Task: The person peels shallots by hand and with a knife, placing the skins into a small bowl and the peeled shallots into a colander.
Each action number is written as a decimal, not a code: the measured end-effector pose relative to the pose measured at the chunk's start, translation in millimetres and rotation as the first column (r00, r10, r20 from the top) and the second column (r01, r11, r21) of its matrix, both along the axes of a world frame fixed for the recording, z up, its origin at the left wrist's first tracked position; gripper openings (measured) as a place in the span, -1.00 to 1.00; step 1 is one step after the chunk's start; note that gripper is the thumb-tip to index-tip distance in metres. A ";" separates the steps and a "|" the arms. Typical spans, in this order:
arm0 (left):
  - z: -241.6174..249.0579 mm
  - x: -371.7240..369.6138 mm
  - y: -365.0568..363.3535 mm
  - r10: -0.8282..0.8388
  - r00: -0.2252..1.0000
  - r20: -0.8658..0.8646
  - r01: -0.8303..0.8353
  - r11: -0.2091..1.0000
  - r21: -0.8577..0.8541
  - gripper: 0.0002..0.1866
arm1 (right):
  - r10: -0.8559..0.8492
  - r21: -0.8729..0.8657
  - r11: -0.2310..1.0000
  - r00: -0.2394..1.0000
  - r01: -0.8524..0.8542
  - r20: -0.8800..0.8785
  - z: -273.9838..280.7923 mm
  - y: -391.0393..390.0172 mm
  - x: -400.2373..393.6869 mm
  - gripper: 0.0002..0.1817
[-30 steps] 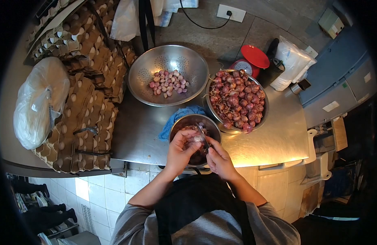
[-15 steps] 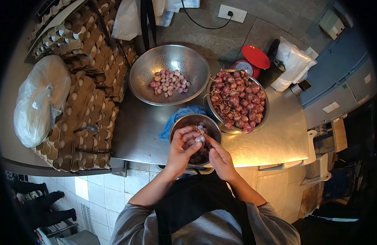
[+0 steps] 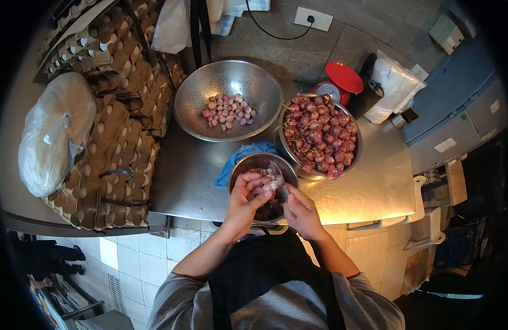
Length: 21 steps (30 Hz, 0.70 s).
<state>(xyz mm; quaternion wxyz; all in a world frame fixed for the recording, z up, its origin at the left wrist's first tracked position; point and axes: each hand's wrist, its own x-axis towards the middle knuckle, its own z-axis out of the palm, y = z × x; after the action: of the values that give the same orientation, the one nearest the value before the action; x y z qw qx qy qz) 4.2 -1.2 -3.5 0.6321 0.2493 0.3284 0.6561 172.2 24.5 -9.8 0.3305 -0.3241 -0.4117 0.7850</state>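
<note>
Over a small steel bowl (image 3: 234, 171) with onion skins in it, my left hand (image 3: 246, 199) holds a small pale shallot (image 3: 271, 186) in its fingertips. My right hand (image 3: 303, 212) is closed on a small knife (image 3: 278, 175), its blade against the shallot. Behind them a steel colander (image 3: 194, 113) holds peeled pinkish shallots (image 3: 228, 111). To its right, a larger bowl (image 3: 359, 151) is heaped with unpeeled red shallots (image 3: 320, 132). A blue cloth (image 3: 232, 159) lies beside the small bowl.
Stacked egg trays (image 3: 113, 165) and a tied plastic bag (image 3: 56, 135) stand at the left. A red scale (image 3: 344, 78) and a white bag (image 3: 391, 82) are at the back right. Another person's dark-clothed legs (image 3: 53, 258) show at the lower left.
My right hand has shifted slightly right and down, and the knife blade now shows upright by the shallot. The other person's legs at the lower left have moved.
</note>
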 end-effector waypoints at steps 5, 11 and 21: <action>1.1 -5.3 1.6 -0.135 0.976 0.169 0.129 0.990 0.049 -0.69 | -0.079 -0.050 0.996 0.997 0.080 0.024 15.2 1.0 -3.2 -0.56; 1.0 -5.0 1.6 -0.081 0.976 0.203 0.103 0.989 -0.102 -0.76 | -0.019 -0.054 0.998 0.999 0.022 0.047 20.3 -3.7 -5.1 -0.56; -5.0 -10.5 1.4 -0.154 0.974 0.165 0.165 0.985 -0.056 -0.70 | -0.118 0.027 0.993 0.987 0.116 0.110 11.7 11.8 4.3 -0.55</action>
<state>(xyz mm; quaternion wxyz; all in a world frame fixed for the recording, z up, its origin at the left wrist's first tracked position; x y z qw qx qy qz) -6.2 0.2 -8.5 0.7155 0.1993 0.2778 0.6093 176.5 36.3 1.9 0.3558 -0.3875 -0.4180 0.7406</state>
